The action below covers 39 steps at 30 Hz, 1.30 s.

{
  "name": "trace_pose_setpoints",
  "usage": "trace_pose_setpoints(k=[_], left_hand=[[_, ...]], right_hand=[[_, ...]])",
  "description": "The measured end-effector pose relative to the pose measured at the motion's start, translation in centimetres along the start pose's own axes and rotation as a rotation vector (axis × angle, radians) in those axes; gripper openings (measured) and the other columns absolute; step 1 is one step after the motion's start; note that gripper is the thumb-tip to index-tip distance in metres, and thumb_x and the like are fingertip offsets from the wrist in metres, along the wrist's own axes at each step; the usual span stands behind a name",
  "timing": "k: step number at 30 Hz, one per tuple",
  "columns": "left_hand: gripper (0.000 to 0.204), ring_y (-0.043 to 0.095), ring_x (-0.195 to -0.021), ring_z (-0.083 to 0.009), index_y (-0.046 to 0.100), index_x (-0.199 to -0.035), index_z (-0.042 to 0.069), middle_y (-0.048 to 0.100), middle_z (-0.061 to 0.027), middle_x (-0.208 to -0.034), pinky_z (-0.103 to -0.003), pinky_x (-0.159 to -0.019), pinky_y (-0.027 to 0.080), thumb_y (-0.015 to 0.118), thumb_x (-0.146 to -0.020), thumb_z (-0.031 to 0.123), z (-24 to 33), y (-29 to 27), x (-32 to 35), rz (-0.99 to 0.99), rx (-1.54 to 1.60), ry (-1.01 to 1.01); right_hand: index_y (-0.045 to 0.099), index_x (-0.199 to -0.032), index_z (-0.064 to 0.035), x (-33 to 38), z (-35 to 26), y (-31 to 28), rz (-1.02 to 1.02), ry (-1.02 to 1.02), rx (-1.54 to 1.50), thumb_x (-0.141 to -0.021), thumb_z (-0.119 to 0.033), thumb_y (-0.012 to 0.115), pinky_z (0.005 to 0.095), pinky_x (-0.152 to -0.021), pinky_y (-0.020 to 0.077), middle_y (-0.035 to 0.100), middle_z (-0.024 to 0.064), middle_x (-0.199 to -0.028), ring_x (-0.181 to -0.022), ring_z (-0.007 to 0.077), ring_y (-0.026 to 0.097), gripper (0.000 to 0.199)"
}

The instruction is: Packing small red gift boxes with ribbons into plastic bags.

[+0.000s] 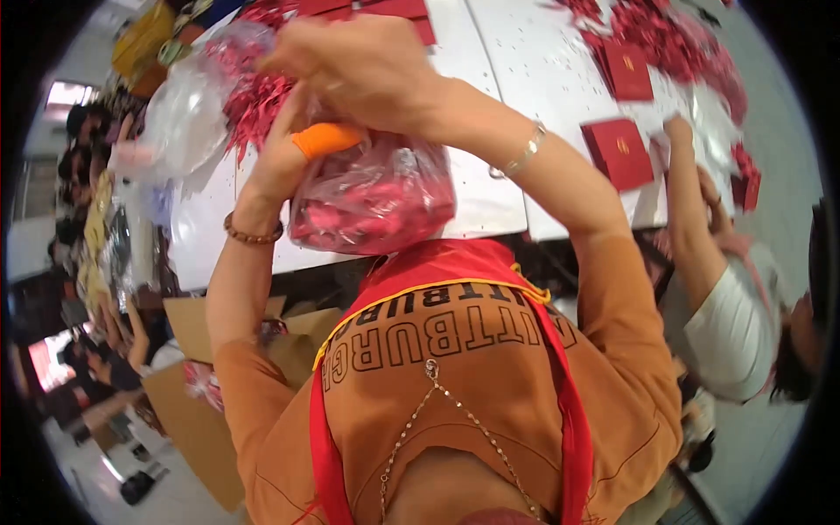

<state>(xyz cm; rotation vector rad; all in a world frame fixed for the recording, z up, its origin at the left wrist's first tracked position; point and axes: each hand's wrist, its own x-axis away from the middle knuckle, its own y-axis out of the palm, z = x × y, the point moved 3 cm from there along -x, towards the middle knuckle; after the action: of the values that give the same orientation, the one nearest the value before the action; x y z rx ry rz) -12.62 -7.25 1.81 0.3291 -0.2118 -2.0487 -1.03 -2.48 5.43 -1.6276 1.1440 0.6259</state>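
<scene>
A clear plastic bag [378, 206] filled with red pieces sits at the table's near edge, against my red apron. My left hand [284, 157], with an orange cover on its thumb, is closed around the bag's gathered upper part. Above it, my right hand [359, 70] reaches across the top of the bag, its fingers curled and smeared by motion. What those fingers pinch is hidden. Beside my left hand lies a heap of shredded red strips [254, 114].
Another clear bag [188, 114] stands to the left on the white table [494, 197]. Red folded boxes [618, 153] and more red shreds [661, 44] lie right. A co-worker's arm [687, 188] reaches in there. Open cardboard boxes [192, 420] stand below left.
</scene>
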Motion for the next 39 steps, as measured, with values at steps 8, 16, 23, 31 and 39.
trace_pose_setpoints(k=[8, 16, 23, 31, 39], left_hand=[[0.033, 0.053, -0.095, -0.0161, 0.057, -0.105, 0.001, 0.057, -0.0073, -0.103, -0.031, -0.083, 0.044, 0.066, -0.075, 0.012, -0.1, -4.1, 0.1, 0.333, -0.998, -0.219], [0.024, 0.052, -0.097, -0.017, 0.056, -0.103, 0.0, 0.055, -0.0082, -0.103, -0.03, -0.085, 0.042, 0.052, -0.084, 0.014, -0.1, -4.6, 0.2, 0.393, -0.567, 0.003], [0.018, 0.054, -0.072, -0.0102, 0.058, -0.096, 0.0, 0.057, -0.0012, -0.085, -0.022, -0.066, 0.042, 0.053, -0.08, 0.006, -0.4, -0.9, -1.3, 0.395, -0.415, -0.181], [0.035, 0.056, -0.077, -0.0147, 0.04, -0.113, 0.005, 0.056, -0.0042, -0.088, -0.027, -0.067, 0.047, 0.051, -0.079, 0.003, 1.5, 0.6, -1.2, 0.535, -0.232, -0.04], [0.026, 0.052, -0.087, -0.0322, 0.05, -0.1, 0.003, 0.053, -0.014, -0.095, -0.038, -0.073, 0.042, 0.056, -0.074, 0.005, -3.2, 1.0, -3.1, 0.437, -1.559, 0.524]], right_hand=[[0.059, -0.073, -0.0221, -2.0, -1.0, 1.6, -0.117, -0.424, 0.313, -0.076, -0.039, 0.052, 0.0353, -0.06, 0.0355, 0.059, -0.0021, -0.062, -0.064, 0.0187, 0.057, 0.019], [0.042, -0.121, -0.0017, 0.5, 1.6, -1.3, -0.082, 0.228, -0.441, -0.063, -0.068, 0.055, 0.0496, -0.092, 0.0325, 0.049, 0.0197, -0.117, -0.112, 0.0277, 0.047, 0.089], [0.031, -0.129, 0.0005, 4.8, 1.4, -1.4, -0.796, 0.282, 0.332, -0.078, -0.054, 0.046, 0.0458, -0.105, 0.0151, 0.035, 0.0198, -0.131, -0.129, 0.0293, 0.021, 0.076], [0.051, -0.109, -0.0069, 5.6, 2.4, 0.6, -0.461, -0.025, 0.177, -0.085, -0.018, 0.044, 0.0438, -0.092, 0.0336, 0.054, 0.0153, -0.104, -0.1, 0.0307, 0.049, 0.028], [0.055, -0.073, 0.0014, 6.9, 5.7, 1.3, -0.256, 0.278, 0.02, -0.065, -0.004, 0.048, 0.0423, -0.075, 0.0423, 0.056, 0.0185, -0.081, -0.081, 0.0358, 0.053, 0.012]])
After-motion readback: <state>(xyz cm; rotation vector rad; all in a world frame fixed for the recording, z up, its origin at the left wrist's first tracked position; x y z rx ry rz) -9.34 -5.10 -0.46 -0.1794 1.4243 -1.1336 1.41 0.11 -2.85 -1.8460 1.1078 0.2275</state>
